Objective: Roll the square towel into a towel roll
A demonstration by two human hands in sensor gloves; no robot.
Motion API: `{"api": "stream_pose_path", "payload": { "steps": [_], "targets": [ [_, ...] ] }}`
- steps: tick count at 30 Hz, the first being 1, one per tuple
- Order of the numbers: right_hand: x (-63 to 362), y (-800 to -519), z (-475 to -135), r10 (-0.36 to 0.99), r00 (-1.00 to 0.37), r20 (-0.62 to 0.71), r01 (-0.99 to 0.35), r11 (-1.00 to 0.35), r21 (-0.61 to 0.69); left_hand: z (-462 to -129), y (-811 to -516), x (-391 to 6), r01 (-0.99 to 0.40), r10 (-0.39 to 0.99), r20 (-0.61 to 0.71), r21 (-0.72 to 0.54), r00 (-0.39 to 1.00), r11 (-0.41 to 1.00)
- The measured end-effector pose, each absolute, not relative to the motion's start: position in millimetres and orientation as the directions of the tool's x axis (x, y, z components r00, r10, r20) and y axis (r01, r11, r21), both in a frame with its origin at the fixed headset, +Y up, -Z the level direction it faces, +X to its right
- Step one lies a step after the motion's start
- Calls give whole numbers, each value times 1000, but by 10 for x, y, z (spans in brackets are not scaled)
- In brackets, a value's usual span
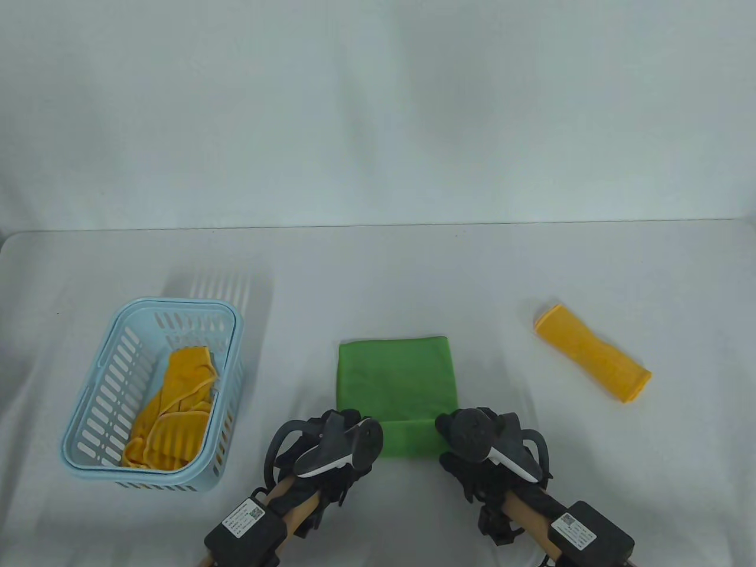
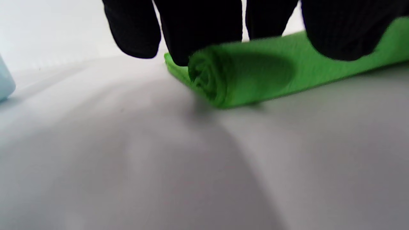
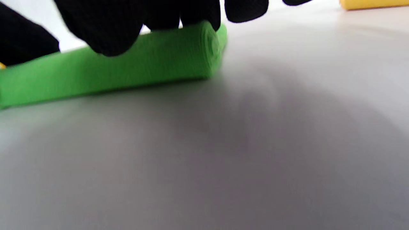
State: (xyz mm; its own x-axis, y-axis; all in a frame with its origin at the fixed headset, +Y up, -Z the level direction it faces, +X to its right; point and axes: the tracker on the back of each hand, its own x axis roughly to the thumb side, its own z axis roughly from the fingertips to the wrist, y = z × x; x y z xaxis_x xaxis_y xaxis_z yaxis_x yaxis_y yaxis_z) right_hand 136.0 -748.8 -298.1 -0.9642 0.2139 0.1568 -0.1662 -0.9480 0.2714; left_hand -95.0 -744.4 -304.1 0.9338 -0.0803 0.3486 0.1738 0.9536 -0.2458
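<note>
A green towel (image 1: 396,372) lies flat on the white table, and its near edge is wound into a tight roll (image 1: 407,438). My left hand (image 1: 339,449) grips the roll's left end (image 2: 207,76), fingers (image 2: 198,28) curled over the top and the thumb in front. At the right end (image 3: 204,48) my right hand (image 1: 472,443) holds it the same way, its thumb (image 3: 102,28) on the near side. In the table view the trackers hide both sets of fingertips.
A light blue slotted basket (image 1: 177,307) at the left holds crumpled yellow cloths (image 1: 177,407); its corner shows in the left wrist view (image 2: 4,83). A rolled yellow towel (image 1: 593,353) lies at the right, also at the top edge of the right wrist view (image 3: 374,3).
</note>
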Motion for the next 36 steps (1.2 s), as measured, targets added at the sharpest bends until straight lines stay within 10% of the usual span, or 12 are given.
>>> {"api": "stream_pose_path", "payload": {
  "steps": [11, 25, 36],
  "targets": [
    [1263, -7608, -3222, 112, -980, 163, -56, -948, 312, -3181, -7604, -1047, 145, -49, 281, -332, 958, 932],
    [1549, -7509, -3296, 469, -875, -123, -483, -821, 305, -3294, -7419, -1352, -274, 329, 70, -407, 942, 871],
    [1546, -7539, -3308, 456, -872, -179, -488, -838, 244, -3283, -7447, -1348, -199, 216, 10, -356, 976, 913]
  ]
}}
